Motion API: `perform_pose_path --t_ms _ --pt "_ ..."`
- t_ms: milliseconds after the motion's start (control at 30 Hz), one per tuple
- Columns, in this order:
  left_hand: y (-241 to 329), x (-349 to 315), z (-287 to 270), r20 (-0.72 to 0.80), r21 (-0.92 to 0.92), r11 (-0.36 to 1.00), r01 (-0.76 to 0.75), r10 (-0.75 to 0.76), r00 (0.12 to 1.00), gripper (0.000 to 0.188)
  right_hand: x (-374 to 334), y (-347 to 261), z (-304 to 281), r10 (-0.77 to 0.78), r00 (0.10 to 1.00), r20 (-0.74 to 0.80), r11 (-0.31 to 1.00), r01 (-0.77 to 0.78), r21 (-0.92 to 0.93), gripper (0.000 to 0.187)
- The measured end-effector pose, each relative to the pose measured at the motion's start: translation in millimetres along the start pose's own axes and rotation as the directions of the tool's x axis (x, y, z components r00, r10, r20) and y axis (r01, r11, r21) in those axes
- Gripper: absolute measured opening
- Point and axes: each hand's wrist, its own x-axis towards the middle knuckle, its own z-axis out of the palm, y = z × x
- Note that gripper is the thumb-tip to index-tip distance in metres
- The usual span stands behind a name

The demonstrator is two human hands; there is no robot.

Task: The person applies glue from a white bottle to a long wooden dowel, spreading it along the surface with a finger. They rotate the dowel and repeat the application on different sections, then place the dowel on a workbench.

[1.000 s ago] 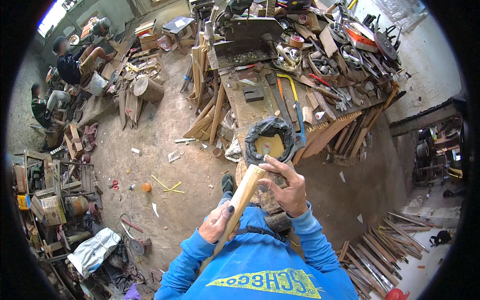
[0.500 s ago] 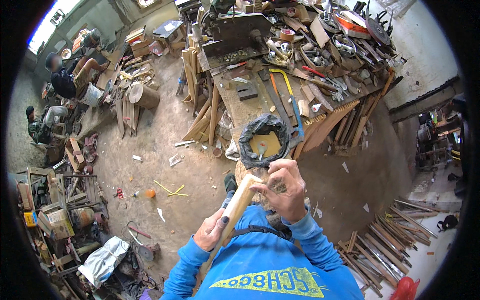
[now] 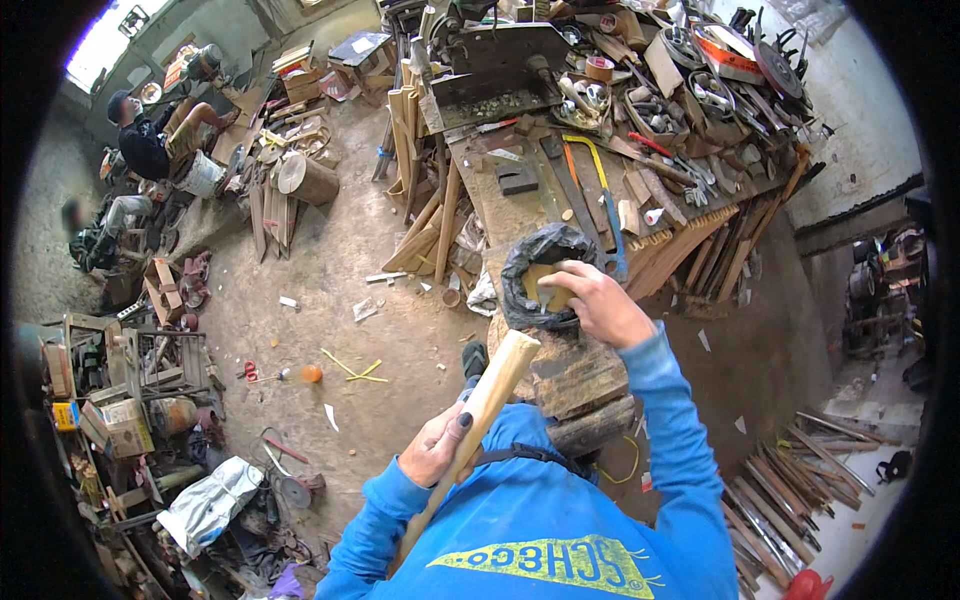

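Note:
My left hand point(image 3: 437, 449) is closed round a long, pale wooden pole point(image 3: 487, 398). The pole slants up from beside my body, its cut end near the front of a round container lined with black plastic point(image 3: 520, 312). Yellowish material point(image 3: 536, 274) lies inside the container. My right hand point(image 3: 600, 303) reaches over its right rim with thumb and fingers bent together. Just under the fingertips is a small pale spatula-like piece point(image 3: 545, 295). Whether the fingers grip it is hard to make out. The container sits at the near end of a wooden workbench.
On the bench lie a hacksaw point(image 3: 600, 190), a dark metal block point(image 3: 517, 179) and piled tools. A worn wooden block point(image 3: 577, 375) is close by my body. Two people sit at the far left. Wood strips point(image 3: 790, 500) cover the lower right floor.
My right hand has left the pole's end and moved up and right over the container. My left hand still holds the pole. The view has shifted slightly.

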Motion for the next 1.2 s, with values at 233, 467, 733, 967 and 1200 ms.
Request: perform_pose_path --t_ms 233,467,733,967,1200 --pt "4.2 2.5 0.4 0.050 -0.079 0.994 0.072 -0.068 0.996 0.047 30.2 23.6 5.4 -0.008 0.952 0.306 0.985 -0.045 0.167 0.024" --pt "2.8 8.6 1.2 0.025 -0.109 0.986 0.123 -0.121 0.992 0.051 13.0 -11.5 -18.7 0.331 0.938 0.101 0.294 -0.204 0.934 0.017" --pt "4.4 17.5 9.8 -0.039 0.060 0.994 0.091 -0.089 0.995 0.042 -57.6 -83.0 -65.9 0.350 0.917 0.191 0.777 -0.398 0.488 0.060" --pt "10.7 20.6 13.6 -0.055 0.222 0.974 0.037 -0.025 0.998 0.036 -74.9 -99.2 -63.2 0.369 0.905 -0.210 0.859 -0.246 0.449 0.017" --pt "15.5 21.3 17.5 -0.035 0.250 0.967 0.056 -0.049 0.998 0.037 -69.1 -100.5 -59.4 0.416 0.895 -0.165 0.824 -0.293 0.485 0.023"
